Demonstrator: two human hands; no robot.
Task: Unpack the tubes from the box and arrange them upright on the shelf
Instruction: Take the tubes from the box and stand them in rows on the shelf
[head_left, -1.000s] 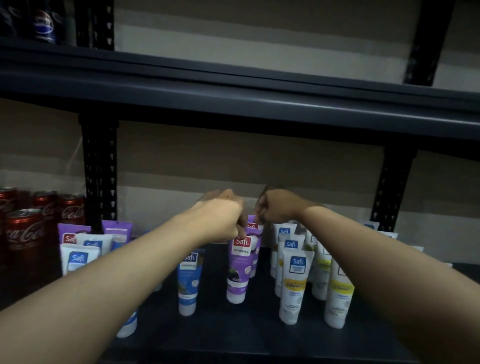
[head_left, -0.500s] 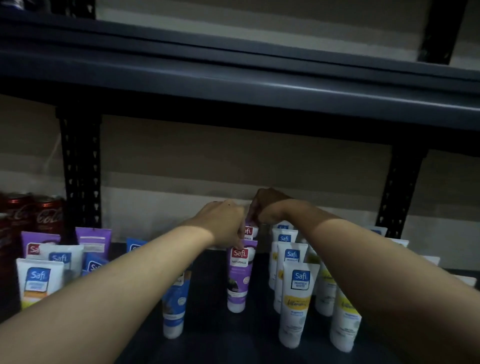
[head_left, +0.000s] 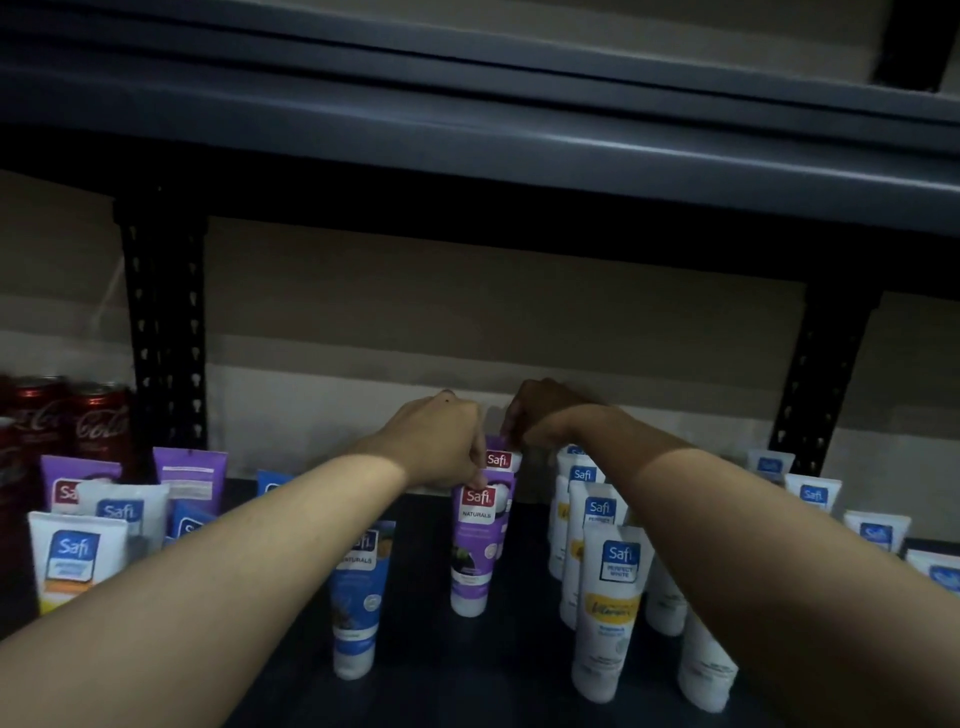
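Nearest, 2 bare forearms reached in from the bottom corners over the dark shelf (head_left: 457, 686) and converged toward its middle. Beneath the left forearm a blue tube (head_left: 356, 608) stood upright on its white cap, and beside the right forearm a white tube (head_left: 605, 623) with a yellow band stood the same way, heading a row of similar white tubes (head_left: 582, 475) that ran back toward the wall. Between these, a little further in, the front purple tube (head_left: 475, 551) stood cap-down on the shelf, and the left hand (head_left: 441, 441) had its fingers curled down onto the flat top edge, pinching it. Just behind and touching it, the rear purple tube (head_left: 500, 458) showed only its upper label; the right hand (head_left: 540, 415), deep in shadow, gripped its top edge with curled fingers. The 2 hands sat close together, knuckles up, just apart. Off to the left a mixed group of tubes (head_left: 72, 561), white, blue and purple, stood upright, and along the right edge more white tubes (head_left: 875, 535) stepped back in a line. Behind the left group, red cola cans (head_left: 98, 421) stood against the black perforated post (head_left: 163, 322); a second post (head_left: 826, 374) rose on the right. Beyond lay a pale wall (head_left: 493, 312), and overhead ran the grey upper shelf (head_left: 519, 135).
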